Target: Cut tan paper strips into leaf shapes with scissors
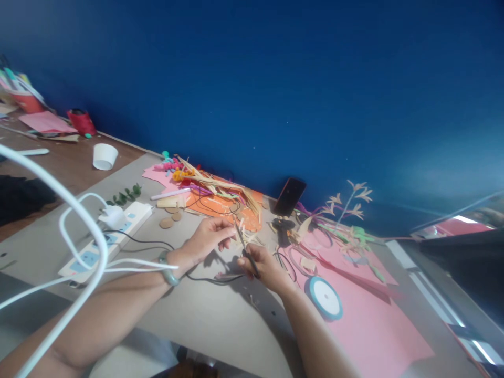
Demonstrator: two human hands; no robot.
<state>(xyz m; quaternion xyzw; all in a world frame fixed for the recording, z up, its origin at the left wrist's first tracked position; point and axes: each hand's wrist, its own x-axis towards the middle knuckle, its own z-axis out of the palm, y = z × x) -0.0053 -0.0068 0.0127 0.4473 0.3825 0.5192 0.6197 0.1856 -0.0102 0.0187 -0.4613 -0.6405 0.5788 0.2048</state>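
My right hand [260, 265] grips a pair of dark scissors [247, 252] by the handles, and their blades point up and to the left. Beside the blade tips is my left hand [212, 239], its thumb and fingers pinched together. Whatever sits in that pinch is too small to name. A pale green bangle [168, 268] circles my left wrist. Just beyond both hands, pale strips and scraps lie over an orange sheet [212, 205]. Several round tan discs [167, 223] rest to the left of it.
At left stand a white power strip [126, 231] and a white cup [104, 156]; a white cable [92, 220] loops close in front. A dark phone [290, 196] leans near the blue wall. On the right are a tape roll [324, 297], pink sheets [374, 331] and a pale flower stem [343, 207].
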